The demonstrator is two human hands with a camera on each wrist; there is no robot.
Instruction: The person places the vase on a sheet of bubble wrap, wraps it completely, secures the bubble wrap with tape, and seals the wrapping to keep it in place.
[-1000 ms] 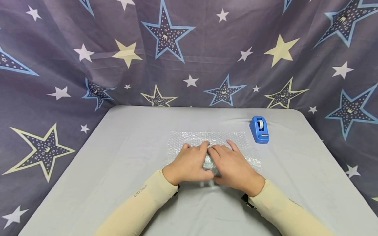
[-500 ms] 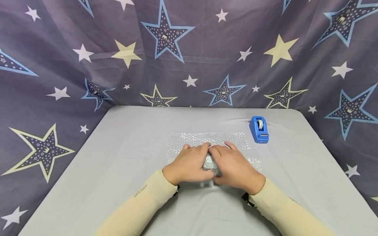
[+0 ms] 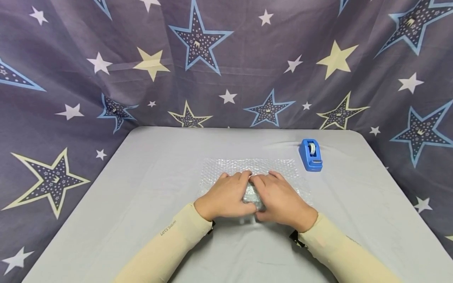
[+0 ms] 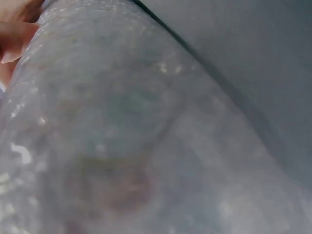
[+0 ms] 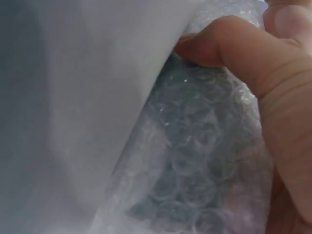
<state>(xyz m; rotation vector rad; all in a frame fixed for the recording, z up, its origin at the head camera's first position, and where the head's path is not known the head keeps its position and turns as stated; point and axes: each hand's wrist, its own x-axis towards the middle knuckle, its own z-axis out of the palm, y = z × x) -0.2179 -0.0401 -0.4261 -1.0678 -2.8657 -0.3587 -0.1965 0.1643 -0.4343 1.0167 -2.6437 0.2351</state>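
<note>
A roll of clear bubble wrap [image 3: 252, 195] lies at the middle of the table, something greenish and blurred showing through its layers. My left hand [image 3: 226, 196] grips the roll from the left, fingers over the far side and thumb on the near side. From the right, my right hand [image 3: 281, 200] holds it the same way, its index fingertip close to the left one. In the right wrist view my thumb [image 5: 234, 46] presses on the wrapped bubbles [image 5: 190, 146]. The left wrist view is filled by the wrapped roll [image 4: 97, 122]. What is inside is hidden by the wrap.
Beyond the hands a flat part of the bubble wrap [image 3: 251, 163] spreads over the grey-white tablecloth [image 3: 159, 169]. A blue tape dispenser [image 3: 311, 155] with a roll of tape stands at the back right. A star-patterned curtain [image 3: 226, 59] hangs behind and along both sides.
The outer finger of my right hand has come down a little toward the wrap. Both hands keep hold of the roll in nearly the same place.
</note>
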